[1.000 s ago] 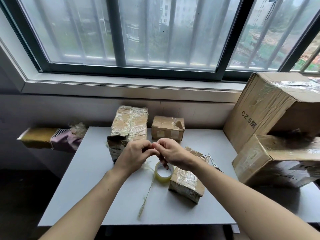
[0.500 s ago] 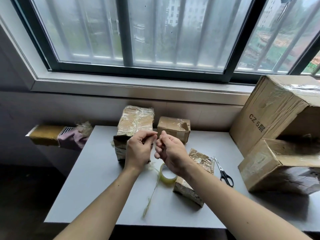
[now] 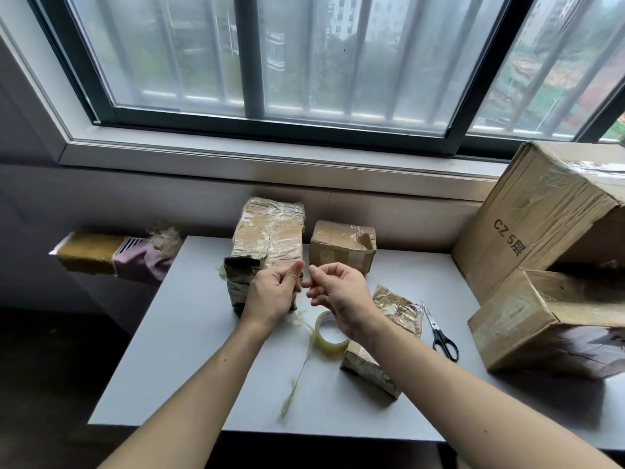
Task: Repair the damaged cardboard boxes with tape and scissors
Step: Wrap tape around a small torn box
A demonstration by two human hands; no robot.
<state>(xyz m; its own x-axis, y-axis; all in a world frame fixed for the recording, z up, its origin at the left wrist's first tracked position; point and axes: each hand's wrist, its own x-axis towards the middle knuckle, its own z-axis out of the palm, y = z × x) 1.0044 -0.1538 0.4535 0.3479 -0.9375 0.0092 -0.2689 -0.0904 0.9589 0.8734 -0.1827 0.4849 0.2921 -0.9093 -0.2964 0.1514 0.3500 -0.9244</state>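
Left hand [image 3: 273, 292] is curled, pinching a thin stringy tape strand [image 3: 299, 370] that trails onto the white table [image 3: 189, 350]. Right hand [image 3: 341, 296] is loosely curled; whether it holds the strand cannot be told. Tape roll [image 3: 329, 336] lies flat beneath it: light, rigid ring, best held by the rim. Scissors [image 3: 439, 333] lie just right of a crumpled, glossy taped box [image 3: 389, 326].

Tape roll [image 3: 329, 341] on table [image 3: 189, 350], scissors [image 3: 439, 331] to its right, boxes [image 3: 341, 247] behind.
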